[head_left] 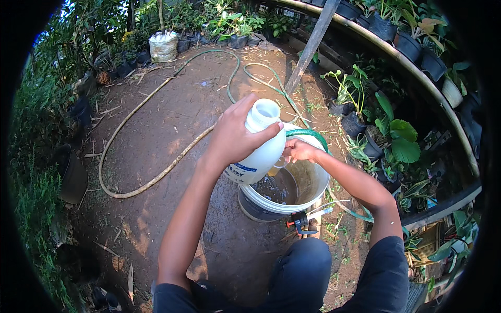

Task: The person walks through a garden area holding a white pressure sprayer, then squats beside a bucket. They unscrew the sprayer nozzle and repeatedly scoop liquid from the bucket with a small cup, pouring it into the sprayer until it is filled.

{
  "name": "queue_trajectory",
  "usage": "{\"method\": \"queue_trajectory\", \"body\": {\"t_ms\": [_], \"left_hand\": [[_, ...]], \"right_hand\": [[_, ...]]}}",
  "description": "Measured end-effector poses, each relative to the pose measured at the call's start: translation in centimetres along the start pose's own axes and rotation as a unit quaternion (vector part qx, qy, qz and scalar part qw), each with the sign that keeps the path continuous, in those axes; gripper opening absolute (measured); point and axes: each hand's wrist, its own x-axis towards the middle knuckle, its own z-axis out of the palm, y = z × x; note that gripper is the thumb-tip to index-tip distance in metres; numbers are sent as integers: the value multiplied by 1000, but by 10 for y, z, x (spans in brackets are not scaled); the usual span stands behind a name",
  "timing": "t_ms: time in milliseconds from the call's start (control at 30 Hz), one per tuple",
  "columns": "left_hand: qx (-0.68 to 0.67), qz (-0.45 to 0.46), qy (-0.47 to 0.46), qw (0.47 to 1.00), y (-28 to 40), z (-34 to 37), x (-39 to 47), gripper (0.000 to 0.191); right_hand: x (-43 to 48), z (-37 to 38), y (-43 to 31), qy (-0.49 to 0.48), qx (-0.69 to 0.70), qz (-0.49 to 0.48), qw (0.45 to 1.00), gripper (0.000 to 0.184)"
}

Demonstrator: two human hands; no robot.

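Note:
My left hand [235,135] grips a white plastic bottle [260,152] around its shoulder. The bottle's wide neck has no cap on it, and blue printing marks its lower side. It is held over the near left rim of a white plastic bucket [313,184], which has dark liquid [278,191] in the bottom. Inside the bucket's mouth, my right hand [299,150] holds a small clear cup [276,168] with yellowish contents, partly hidden behind the bottle. A green hose [309,135] bends over the bucket's far rim; its end is hidden.
A sprayer pump head [301,225] with a pale tube lies beside the bucket on the right. The long hose [113,141] loops across the bare soil [156,109]. A slanted wooden post [313,43], a bamboo rail [415,62] and potted plants [372,144] stand to the right.

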Motion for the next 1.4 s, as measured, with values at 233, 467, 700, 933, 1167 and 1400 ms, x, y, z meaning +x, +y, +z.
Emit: {"method": "queue_trajectory", "body": {"t_ms": [233, 467, 700, 933, 1167, 1400], "left_hand": [[4, -5, 1, 1000, -7, 5, -2, 65], [36, 10, 18, 999, -12, 12, 1, 57], [26, -2, 1, 1000, -5, 11, 0, 59], [24, -16, 6, 1000, -5, 7, 0, 62], [0, -16, 7, 1000, -8, 3, 1, 64], [7, -24, 5, 1000, -7, 1, 0, 66]], "right_hand": [[-65, -56, -76, 96, -44, -61, 993, 18], [-106, -81, -154, 164, -19, -118, 979, 16], [-125, -80, -213, 199, -71, -158, 965, 14], [-119, -74, -234, 201, -142, -203, 948, 21], [-108, -71, -241, 224, -257, -271, 900, 23], [-116, -57, -258, 294, -338, -279, 850, 25]]}}
